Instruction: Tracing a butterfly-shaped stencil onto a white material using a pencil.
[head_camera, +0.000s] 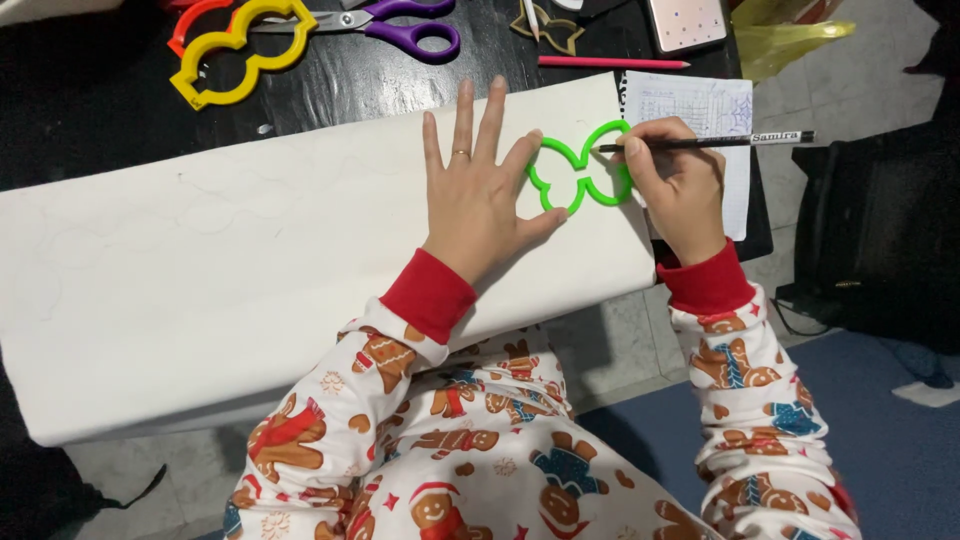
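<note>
On white paper (250, 260), splayed left hand (478, 195) pins green cutter (582, 168); right hand (675, 185) grips pencil (710, 142).

there is a single view, from a camera on the person's head, looking steeply down and forward over their lap at close range. it faces the dark bench (330, 90) and the white sheet (250, 260) lying across it, with floor showing at the right and bottom edges.
</note>
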